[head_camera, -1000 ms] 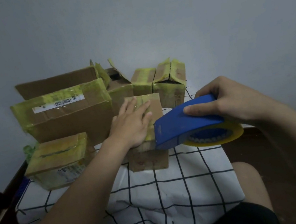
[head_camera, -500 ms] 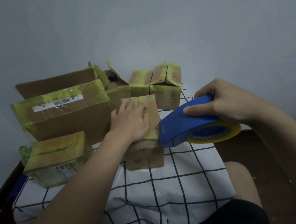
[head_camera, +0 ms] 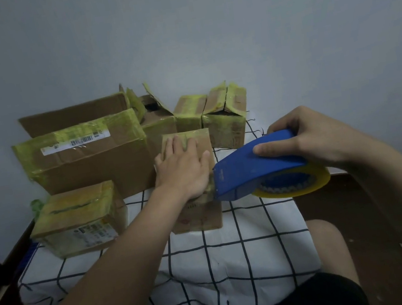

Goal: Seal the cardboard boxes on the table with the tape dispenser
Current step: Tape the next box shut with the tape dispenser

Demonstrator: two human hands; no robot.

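1. Two hands on the job here. The left hand (head_camera: 184, 170) lies flat with straight fingers, pressing on top of the small cardboard box (head_camera: 199, 216). The right hand (head_camera: 305, 138) is wrapped round the blue tape dispenser (head_camera: 257, 167), thumb on its cover.
2. The box stands around the middle of the table (head_camera: 236, 252), in front of the row of other boxes (head_camera: 226, 116) along the far edge.
3. The dispenser's nose is at the box's top right side, right beside the left palm. Whether it actually touches the cardboard, I can't tell.
4. To do this bit well, I'd keep weight on the flaps so they stay shut. Hold the dispenser low, run it straight along the seam, and keep fingers clear of the cutter.
5. Looks-wise, the box is brown, creased and worn, with yellowish-green tape across the top and faint reddish print on the front. It probably slides easily on the checked cloth.
6. The yellow tape roll (head_camera: 305, 183) pokes out below the cover.
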